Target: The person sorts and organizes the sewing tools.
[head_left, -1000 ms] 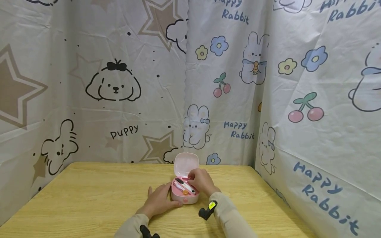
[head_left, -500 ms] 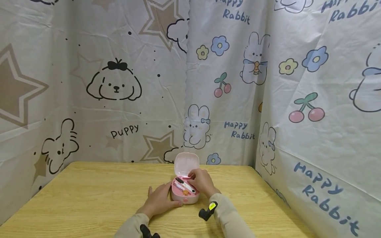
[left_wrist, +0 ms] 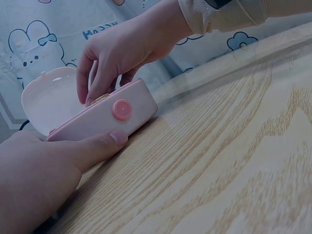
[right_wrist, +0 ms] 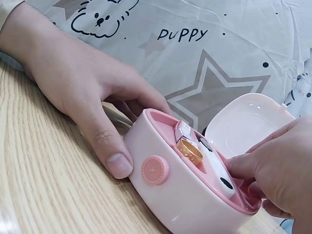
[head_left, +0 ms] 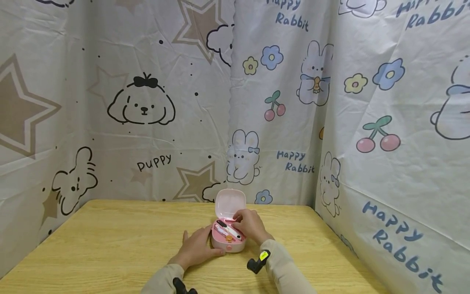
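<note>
A pale pink case (head_left: 235,246) stands on the wooden table with its lid (head_left: 230,202) raised at the back. My left hand (head_left: 198,246) grips its left side, thumb along the front beside a round pink button (right_wrist: 155,170). The fingers of my right hand (head_left: 251,225) reach into the right rear of the case. In the right wrist view they touch down beside a white tool with black ends (right_wrist: 214,165); I cannot tell whether they pinch anything. A small white-and-pink piece (right_wrist: 183,129) and an orange ring-shaped part (right_wrist: 189,156) lie near the front-left of the pink insert.
The wooden table (head_left: 121,245) extends around the case on both sides. Printed curtains (head_left: 139,143) with puppies, stars and rabbits hang along its back and sides. A black wrist device (head_left: 258,262) sits on the right sleeve.
Both hands keep their places at the case, the right fingers still inside it. The right wrist has shifted very slightly right. The lid stays raised.
</note>
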Demonstrator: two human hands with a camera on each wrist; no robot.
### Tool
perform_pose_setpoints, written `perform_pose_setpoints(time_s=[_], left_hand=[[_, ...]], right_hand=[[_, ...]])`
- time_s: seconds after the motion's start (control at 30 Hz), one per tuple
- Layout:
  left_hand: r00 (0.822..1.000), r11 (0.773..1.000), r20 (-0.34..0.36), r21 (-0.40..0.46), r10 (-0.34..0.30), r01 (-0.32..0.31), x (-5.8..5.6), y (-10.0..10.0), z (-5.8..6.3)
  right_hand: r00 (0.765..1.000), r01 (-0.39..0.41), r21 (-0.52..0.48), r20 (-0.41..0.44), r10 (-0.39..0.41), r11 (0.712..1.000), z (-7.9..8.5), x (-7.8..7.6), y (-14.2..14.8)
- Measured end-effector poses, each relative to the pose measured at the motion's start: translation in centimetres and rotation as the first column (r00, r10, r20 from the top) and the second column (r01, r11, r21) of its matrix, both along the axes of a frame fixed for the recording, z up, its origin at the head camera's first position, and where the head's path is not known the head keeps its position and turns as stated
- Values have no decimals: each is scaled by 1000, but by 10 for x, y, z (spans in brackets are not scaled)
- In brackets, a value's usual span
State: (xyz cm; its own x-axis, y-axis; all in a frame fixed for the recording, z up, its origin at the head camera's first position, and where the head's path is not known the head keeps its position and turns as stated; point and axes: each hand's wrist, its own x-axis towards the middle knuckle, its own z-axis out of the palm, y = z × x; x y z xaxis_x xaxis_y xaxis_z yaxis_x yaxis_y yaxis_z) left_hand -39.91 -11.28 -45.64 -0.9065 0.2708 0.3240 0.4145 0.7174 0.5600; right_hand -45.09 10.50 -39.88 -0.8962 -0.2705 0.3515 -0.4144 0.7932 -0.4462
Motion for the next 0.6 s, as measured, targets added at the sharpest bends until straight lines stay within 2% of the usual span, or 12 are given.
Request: perform_pose_setpoints(time_s=[0.17, 0.4, 0.6], left_hand=[[1000, 1000, -5, -2, -6, 6, 1, 0, 0], [1000, 1000, -7, -5, -7, 7, 1, 1, 1], [1000, 1000, -7, -7, -4, 4, 1, 0, 1]], right_hand=[[999, -27, -7, 35, 27, 1000, 0, 1, 3], [997, -75, 25, 22, 74, 997, 3, 3, 9], [995, -78, 15, 55, 78, 997, 4, 3, 9]])
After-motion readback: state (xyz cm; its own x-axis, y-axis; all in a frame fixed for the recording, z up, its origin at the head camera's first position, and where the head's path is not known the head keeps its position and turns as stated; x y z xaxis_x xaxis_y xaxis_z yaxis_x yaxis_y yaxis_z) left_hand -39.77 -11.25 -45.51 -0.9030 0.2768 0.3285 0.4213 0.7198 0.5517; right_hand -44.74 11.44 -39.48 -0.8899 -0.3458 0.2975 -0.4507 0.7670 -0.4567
